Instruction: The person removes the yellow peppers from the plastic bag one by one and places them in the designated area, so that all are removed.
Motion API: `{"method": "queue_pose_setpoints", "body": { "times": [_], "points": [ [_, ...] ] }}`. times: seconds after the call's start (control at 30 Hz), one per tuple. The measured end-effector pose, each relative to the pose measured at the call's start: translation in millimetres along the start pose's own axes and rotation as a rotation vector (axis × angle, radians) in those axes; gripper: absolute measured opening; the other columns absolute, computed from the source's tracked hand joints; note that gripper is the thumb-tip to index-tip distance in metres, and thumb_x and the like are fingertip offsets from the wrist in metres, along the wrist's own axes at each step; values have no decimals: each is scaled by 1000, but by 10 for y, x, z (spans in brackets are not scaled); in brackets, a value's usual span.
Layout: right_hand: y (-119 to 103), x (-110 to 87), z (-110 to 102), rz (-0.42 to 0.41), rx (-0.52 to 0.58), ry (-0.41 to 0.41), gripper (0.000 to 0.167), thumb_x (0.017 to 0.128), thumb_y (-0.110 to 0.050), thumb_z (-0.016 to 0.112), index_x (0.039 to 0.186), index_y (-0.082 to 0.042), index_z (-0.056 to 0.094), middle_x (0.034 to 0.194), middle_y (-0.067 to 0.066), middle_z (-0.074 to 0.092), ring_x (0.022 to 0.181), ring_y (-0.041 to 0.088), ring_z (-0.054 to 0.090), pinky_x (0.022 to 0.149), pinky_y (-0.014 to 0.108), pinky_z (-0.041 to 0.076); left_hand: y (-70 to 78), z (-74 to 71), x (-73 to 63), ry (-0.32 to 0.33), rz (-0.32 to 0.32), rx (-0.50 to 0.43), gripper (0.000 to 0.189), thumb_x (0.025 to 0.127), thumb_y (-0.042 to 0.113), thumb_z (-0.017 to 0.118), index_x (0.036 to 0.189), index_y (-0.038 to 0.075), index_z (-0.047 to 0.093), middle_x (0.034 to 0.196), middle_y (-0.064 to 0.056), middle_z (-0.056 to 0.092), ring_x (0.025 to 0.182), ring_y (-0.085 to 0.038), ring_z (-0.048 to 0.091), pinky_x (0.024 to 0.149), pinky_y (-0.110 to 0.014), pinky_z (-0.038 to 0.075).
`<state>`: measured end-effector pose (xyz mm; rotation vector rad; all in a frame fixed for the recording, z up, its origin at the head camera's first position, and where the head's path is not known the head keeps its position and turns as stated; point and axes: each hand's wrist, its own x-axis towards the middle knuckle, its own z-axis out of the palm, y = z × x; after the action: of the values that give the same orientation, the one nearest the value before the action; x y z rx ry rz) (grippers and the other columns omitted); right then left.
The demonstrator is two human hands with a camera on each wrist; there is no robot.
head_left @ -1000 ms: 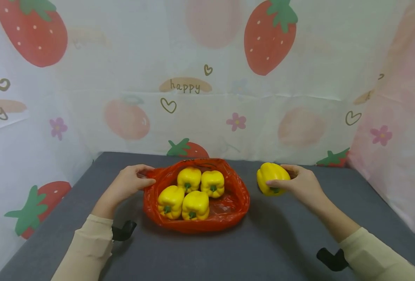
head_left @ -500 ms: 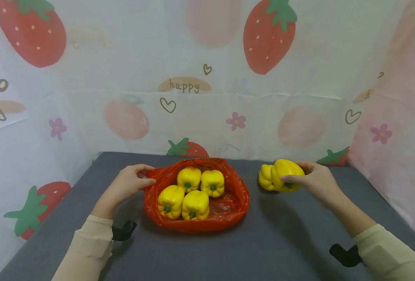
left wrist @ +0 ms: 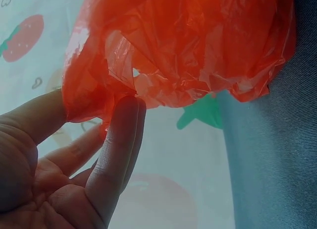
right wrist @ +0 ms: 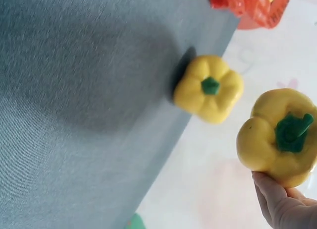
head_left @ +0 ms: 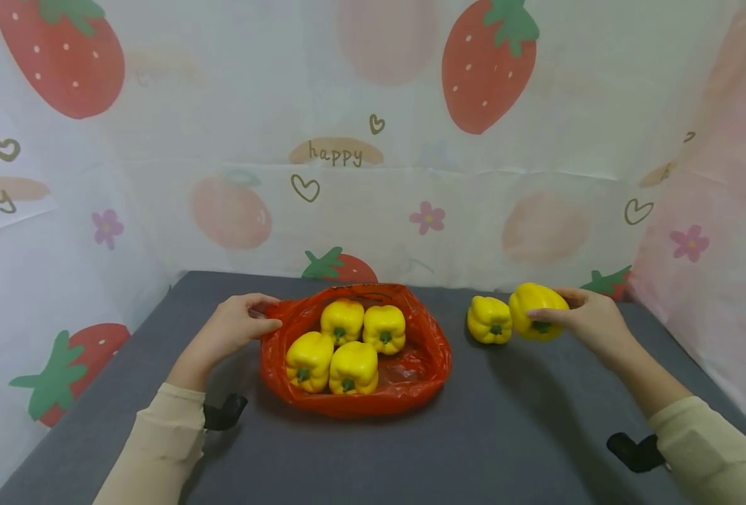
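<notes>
A red plastic bag [head_left: 404,400] stands with its mouth spread wide on the grey table. Inside it lie several yellow bell peppers [head_left: 354,368], green stems toward me. My left hand [head_left: 228,333] pinches the bag's left rim between thumb and fingers; the left wrist view shows the thin plastic [left wrist: 94,95] caught there. To the right of the bag, my right hand [head_left: 590,319] grips another yellow bell pepper [head_left: 533,308], held in the air by thumb and fingers. Just left of it, a further bell pepper [head_left: 489,321] sits on the table, also seen in the right wrist view.
The grey tabletop [head_left: 411,463] runs back to a pale curtain [head_left: 373,231] printed with strawberries, which also closes off both sides. Black wrist-camera mounts [head_left: 634,452] stick out from the sleeves.
My right hand has moved right with its bell pepper, uncovering the one on the table, which was hidden behind it at first. My left hand keeps its hold on the bag.
</notes>
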<state>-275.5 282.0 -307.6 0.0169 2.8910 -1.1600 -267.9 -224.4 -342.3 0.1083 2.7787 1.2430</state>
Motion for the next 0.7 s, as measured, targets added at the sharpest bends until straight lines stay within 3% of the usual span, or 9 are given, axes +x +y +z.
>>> {"method": "queue_pose_setpoints", "body": {
  "times": [0.7],
  "points": [
    [336,293,-94,88,53,1,97,90,-60,63,153,5,29,150,34,37,123,42,44,98,50,44,-23,-19,4,0,9,-3,49,95,26,66,137,2,56,113,-18,69,95,-23,65,88,-42,59]
  ]
}}
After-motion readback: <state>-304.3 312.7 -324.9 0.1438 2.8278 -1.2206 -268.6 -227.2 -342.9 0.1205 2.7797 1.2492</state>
